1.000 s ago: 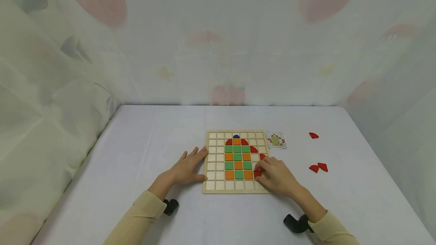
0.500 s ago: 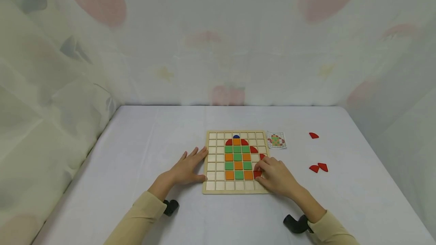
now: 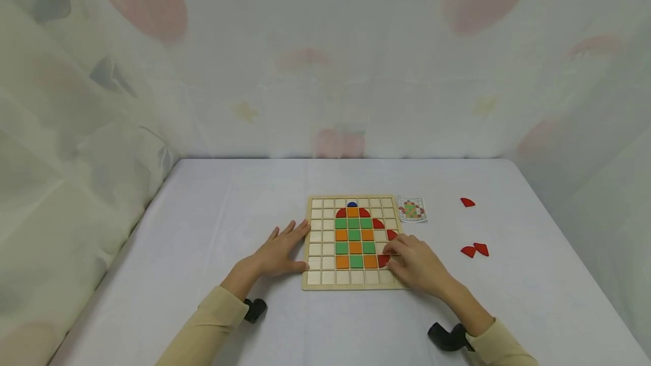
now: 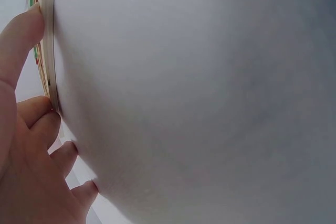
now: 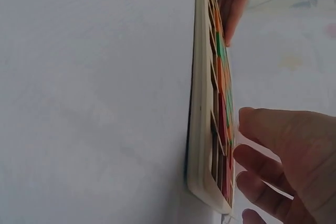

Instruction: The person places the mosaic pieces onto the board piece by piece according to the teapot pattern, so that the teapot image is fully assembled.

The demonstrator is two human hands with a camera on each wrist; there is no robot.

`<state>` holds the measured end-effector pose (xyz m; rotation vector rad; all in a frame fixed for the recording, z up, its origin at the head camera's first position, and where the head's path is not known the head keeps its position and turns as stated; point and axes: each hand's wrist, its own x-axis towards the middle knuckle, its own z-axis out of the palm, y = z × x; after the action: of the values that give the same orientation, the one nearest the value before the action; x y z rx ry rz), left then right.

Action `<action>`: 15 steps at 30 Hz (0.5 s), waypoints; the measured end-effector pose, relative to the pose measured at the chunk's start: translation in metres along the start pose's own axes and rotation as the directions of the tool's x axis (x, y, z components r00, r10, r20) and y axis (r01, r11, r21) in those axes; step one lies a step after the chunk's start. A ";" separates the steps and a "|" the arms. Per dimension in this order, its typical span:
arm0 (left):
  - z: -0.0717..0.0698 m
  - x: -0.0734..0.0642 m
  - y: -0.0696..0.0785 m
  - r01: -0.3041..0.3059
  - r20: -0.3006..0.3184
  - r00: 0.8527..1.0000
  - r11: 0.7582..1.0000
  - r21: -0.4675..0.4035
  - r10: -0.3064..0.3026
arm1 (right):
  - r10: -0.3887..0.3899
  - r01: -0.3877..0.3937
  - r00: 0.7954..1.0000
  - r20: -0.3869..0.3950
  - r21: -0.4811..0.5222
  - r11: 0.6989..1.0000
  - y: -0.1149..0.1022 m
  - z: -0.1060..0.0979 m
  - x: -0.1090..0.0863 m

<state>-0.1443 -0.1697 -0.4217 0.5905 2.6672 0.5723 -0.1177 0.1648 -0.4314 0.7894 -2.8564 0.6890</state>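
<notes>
A square wooden grid board (image 3: 356,287) lies on the table, with green and orange square tiles in its middle columns. My left hand (image 3: 277,253) is spread flat, its thumb and fingertips against the board's left edge (image 4: 47,40). My right hand (image 3: 419,265) hovers over the lower right side of the board, nearest a red quarter-round tile (image 3: 383,261) set in a cell. In the right wrist view the thumb (image 5: 257,121) and fingers stand apart with nothing between them. Other red tiles (image 3: 378,223) step down the right side, one partly behind my fingers.
A small printed pattern card (image 3: 412,209) lies at the board's upper right corner. Two loose red quarter-round tiles (image 3: 468,251) lie together right of the board, another red tile (image 3: 467,202) farther back. A white cloth covers the table (image 3: 244,196); patterned curtains stand around it.
My right hand has let go of the lower red quarter-round tile and shifted slightly to the right; the tile stays in its cell. My left hand has kept its place.
</notes>
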 end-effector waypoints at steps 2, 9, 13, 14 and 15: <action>0.000 0.000 0.000 -0.001 0.000 1.000 1.000 0.002 0.001 | -0.003 0.004 1.000 -0.028 0.008 1.000 0.002 -0.003 -0.003; -0.001 -0.001 0.000 -0.010 0.005 1.000 1.000 0.000 0.010 | 0.069 -0.068 0.995 -0.070 0.011 0.998 0.017 -0.016 -0.016; -0.002 -0.001 0.001 -0.011 0.005 1.000 1.000 -0.005 0.011 | 0.115 -0.114 0.990 -0.082 0.010 0.993 0.030 -0.024 -0.024; -0.002 -0.001 0.001 -0.013 0.003 1.000 1.000 -0.006 0.013 | 0.123 -0.122 0.988 -0.091 0.009 0.992 0.033 -0.026 -0.027; -0.002 -0.001 0.001 -0.014 0.004 1.000 1.000 -0.005 0.014 | 0.129 -0.128 0.987 -0.100 0.009 0.992 0.037 -0.028 -0.029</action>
<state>-0.1438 -0.1702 -0.4193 0.6081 2.6595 0.5807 -0.1117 0.2187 -0.4276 0.5572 -2.8339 0.7252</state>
